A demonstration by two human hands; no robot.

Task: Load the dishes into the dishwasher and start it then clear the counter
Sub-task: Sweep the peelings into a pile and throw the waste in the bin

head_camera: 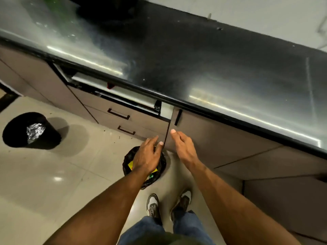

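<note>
Left hand (147, 157) hides most of lined bin (161, 167) — countertop (194, 55) blurred.

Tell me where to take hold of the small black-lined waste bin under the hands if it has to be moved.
Grip the small black-lined waste bin by its open rim on the far-left arc, coming straight down from above. It stands upright on the pale tiled floor, the left hand covers its middle, and the brown cabinet door crowds its right.
</note>
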